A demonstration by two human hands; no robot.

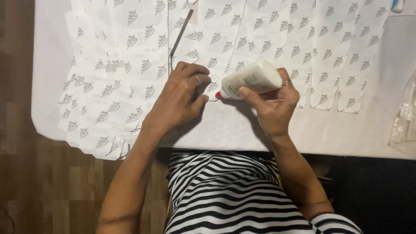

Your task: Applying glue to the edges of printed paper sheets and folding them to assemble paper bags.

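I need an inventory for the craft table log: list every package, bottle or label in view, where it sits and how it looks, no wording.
Glue bottle: white, rounded, red tip, tilted tip-down in the right hand, above the patterned paper sheets.
Label on the glue bottle: pale band around its body, print too blurred to tell.
Clear plastic bag: crinkled, see-through, at the table's right edge.
Left hand: pressing flat on the paper beside the tip.
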